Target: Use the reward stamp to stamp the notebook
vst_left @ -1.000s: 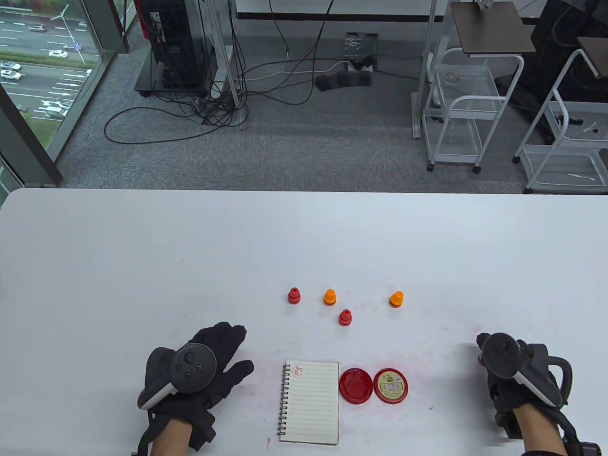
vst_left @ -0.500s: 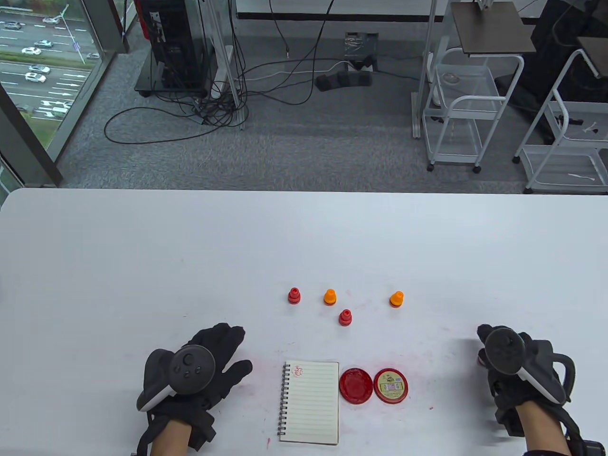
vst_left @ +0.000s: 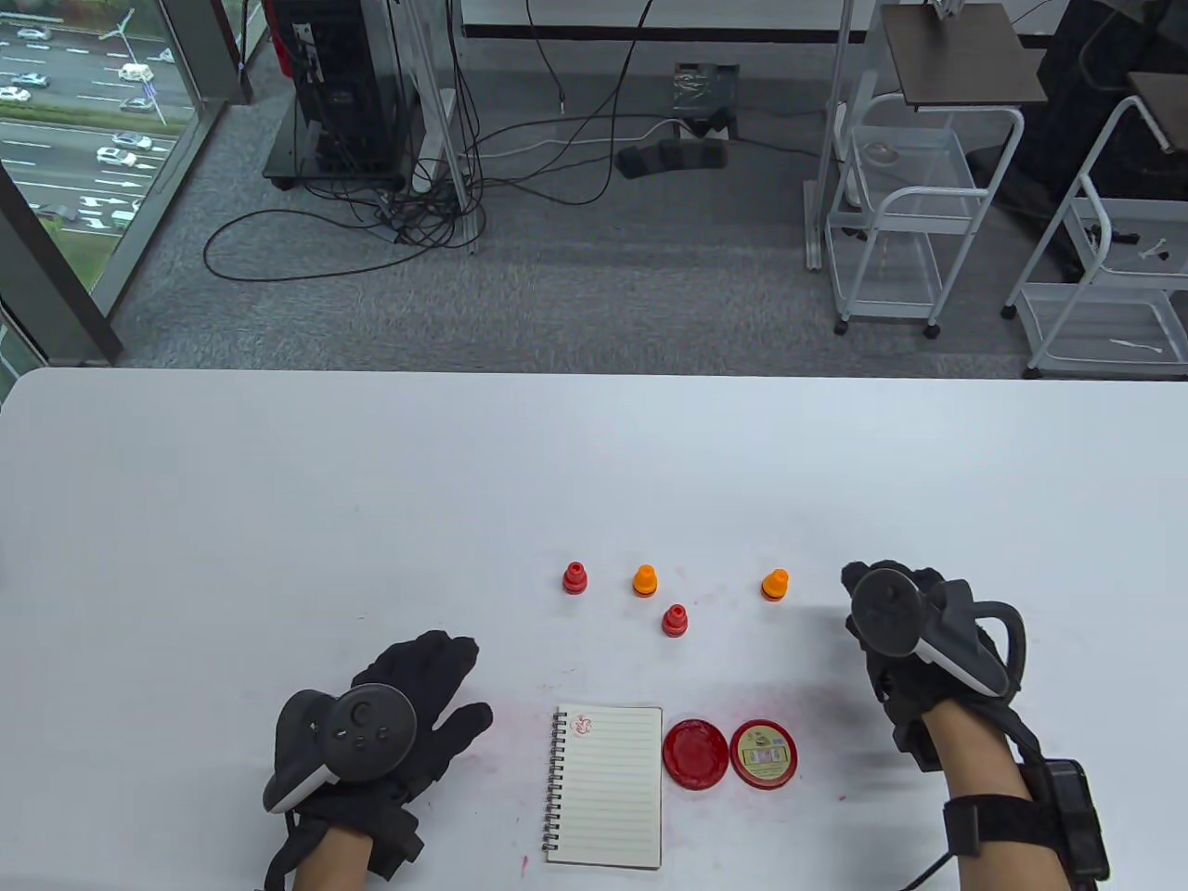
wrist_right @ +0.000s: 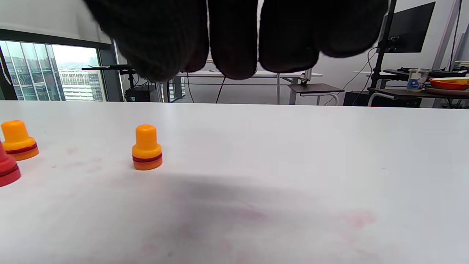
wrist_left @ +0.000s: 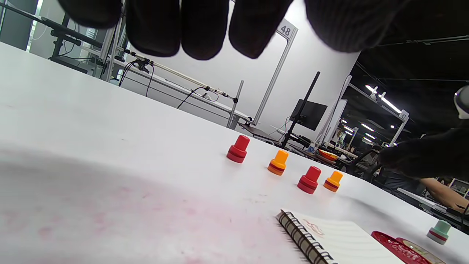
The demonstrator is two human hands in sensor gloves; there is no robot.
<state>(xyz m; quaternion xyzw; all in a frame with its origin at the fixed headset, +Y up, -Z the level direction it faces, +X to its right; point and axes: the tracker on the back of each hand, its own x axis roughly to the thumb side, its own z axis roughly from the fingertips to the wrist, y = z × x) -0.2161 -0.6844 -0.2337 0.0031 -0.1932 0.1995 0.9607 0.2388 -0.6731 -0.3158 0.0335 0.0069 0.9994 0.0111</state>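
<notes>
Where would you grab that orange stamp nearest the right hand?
By its narrow rounded knob, pinched from above. The orange stamp stands upright on its wider base, apart from the others, so the knob is free all round for the fingers of the right hand.

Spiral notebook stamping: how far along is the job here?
Done: the lined spiral notebook already bears one red imprint at its top corner, and the round red ink pad lies open beside its lid. In hand: nothing; the right hand hovers near the right orange stamp. Left: grip, ink, press.

Notebook [vst_left: 605, 787] at the table's [vst_left: 278, 483] near edge, ink pad [vst_left: 695, 755] just right, four stamps [vst_left: 675, 620] behind.
</notes>
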